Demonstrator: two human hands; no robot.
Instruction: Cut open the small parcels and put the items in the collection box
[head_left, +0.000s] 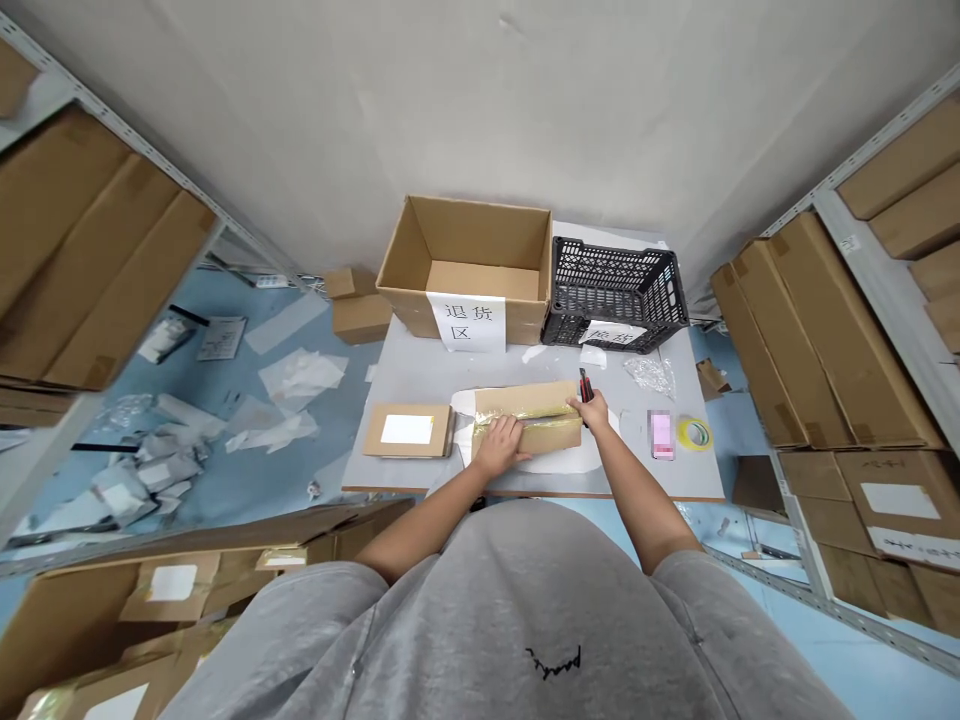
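The left hand (499, 447) lies spread on top of a kraft cardboard box (528, 418), pressing down without gripping it, just beside a strip of clear packing tape that runs along the box's length. The right hand (592, 408) is clenched around a utility knife (584, 386) with a red and black handle, and its knuckles sit at the box's far end, with the blade itself too small to make out. The box lies flat near the front of the grey worktop (405, 375), on a white sheet (601, 430). Further along the worktop stand an open cardboard carton (469, 240) bearing a paper sign (466, 322) that reads 退货区, and a black plastic crate (615, 290) beside it (another paper label hangs on the crate, partly legible at best). To the left of the hands lies a flat cardboard mailer (406, 430) with a white label; to the right are a crumple of clear plastic (649, 376), a pink item (661, 435) too blurred to identify, and a roll of yellow tape (695, 433). Steel shelves (870, 240) stacked with flat cardboard boxes stand on both sides, and plastic and paper scraps (157, 460) lie on the blue floor.
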